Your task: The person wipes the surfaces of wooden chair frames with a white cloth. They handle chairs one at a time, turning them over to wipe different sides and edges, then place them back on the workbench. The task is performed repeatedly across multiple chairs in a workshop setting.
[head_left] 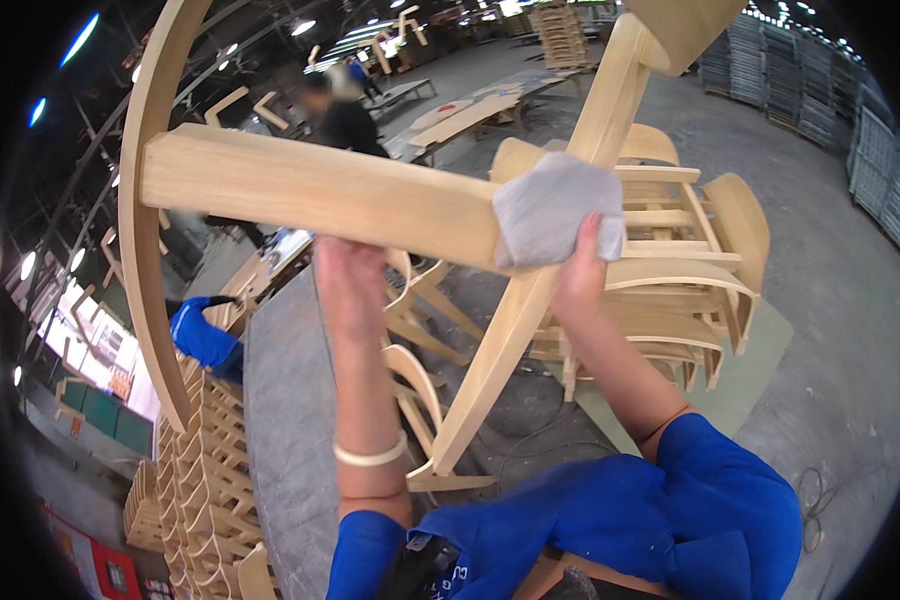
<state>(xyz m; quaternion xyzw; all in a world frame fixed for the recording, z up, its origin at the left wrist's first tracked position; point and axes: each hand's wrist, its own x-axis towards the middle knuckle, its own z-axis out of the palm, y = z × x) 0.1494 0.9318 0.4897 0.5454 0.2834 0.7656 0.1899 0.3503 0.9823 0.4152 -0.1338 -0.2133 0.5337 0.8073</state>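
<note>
A pale wooden chair frame [310,190] fills the upper middle, with a broad rail between a curved post on the left and a slanting leg on the right. Against the lower edge of the rail is my left hand [350,280], closed on it from below. Its fingers are partly hidden behind the wood and slightly blurred. My right hand [580,275] presses a grey sheet [555,205] onto the joint of rail and leg. Its thumb lies over the sheet; the other fingers are mostly hidden. I cannot tell whether the sheet is cloth or sandpaper.
Several wooden chair frames [670,270] stand on a green mat [770,345] at the right. Stacked wooden parts [205,470] line the lower left, near a person in blue [205,330]. Another person [345,125] stands beyond the rail. A cable [815,505] lies on the floor.
</note>
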